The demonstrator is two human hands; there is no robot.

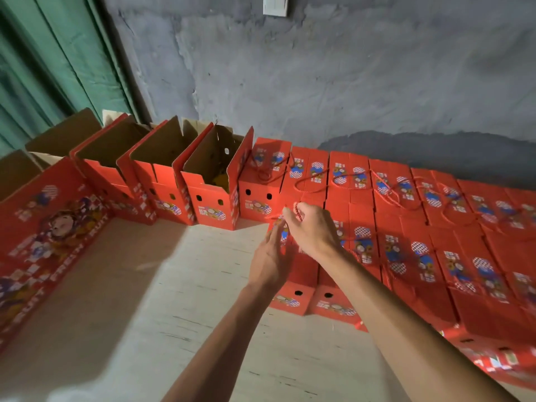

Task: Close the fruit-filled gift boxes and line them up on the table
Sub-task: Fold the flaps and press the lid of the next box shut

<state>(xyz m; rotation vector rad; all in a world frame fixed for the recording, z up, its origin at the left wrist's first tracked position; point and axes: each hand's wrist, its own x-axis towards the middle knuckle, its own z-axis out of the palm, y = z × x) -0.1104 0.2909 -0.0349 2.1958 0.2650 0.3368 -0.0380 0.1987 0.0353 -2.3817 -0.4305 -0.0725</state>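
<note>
The right hand (311,230) is pinching the red cord (297,211) atop the near box (293,274); the left hand (271,256), fingers straight, is pressing that box's left side. Open boxes (208,181) are standing beyond-left on the worktop (145,285).

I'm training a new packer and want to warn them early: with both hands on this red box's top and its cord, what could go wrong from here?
The right hand pinches the red cord handle; a hard tug might tear the closed box lid. The left hand rests flat on its side, so a shove could skew the row. The open boxes behind might get overlooked.
</note>
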